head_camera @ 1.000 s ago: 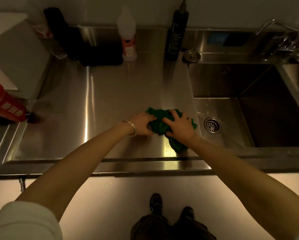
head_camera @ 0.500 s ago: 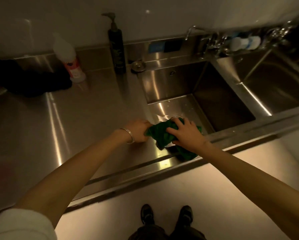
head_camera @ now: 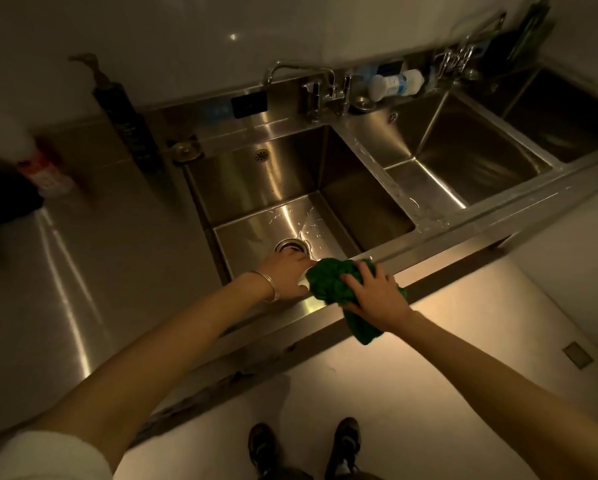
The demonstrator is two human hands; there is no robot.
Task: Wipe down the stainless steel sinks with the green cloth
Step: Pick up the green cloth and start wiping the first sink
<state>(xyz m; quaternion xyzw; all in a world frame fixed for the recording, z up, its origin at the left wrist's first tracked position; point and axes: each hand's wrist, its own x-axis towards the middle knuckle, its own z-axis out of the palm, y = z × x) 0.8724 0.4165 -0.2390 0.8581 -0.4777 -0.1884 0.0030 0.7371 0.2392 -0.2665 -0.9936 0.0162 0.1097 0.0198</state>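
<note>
The green cloth [head_camera: 337, 284] is bunched into a crumpled wad right at the front rim of the nearest sink [head_camera: 256, 188], partly over the basin and partly over the rim, with one tail drooping past the counter's front edge. The right hand [head_camera: 377, 296] lies on top of it with fingers spread and curled into the folds, holding it. The left hand [head_camera: 287, 273], a thin bangle [head_camera: 270, 285] on its wrist, meets the cloth's left end just in front of the round drain [head_camera: 290, 245]; its fingertips are tucked behind the fabric, so it seems to pinch the cloth, though I cannot be sure.

The basin is deep and square-cornered, brushed steel, with water streaks glinting on its floor and open room behind the hands. A narrow wet divider separates it from a second sink [head_camera: 464, 161], and a third runs off the right edge. To the left spreads a flat steel counter [head_camera: 100, 254].

At the back stand a faucet [head_camera: 311, 84], a dark pump bottle [head_camera: 124, 123], and a blurred white bottle [head_camera: 31, 157] with a red label. A white bottle lying on its side [head_camera: 396, 84] rests on the back ledge. Dark shoes [head_camera: 304, 448] show below.
</note>
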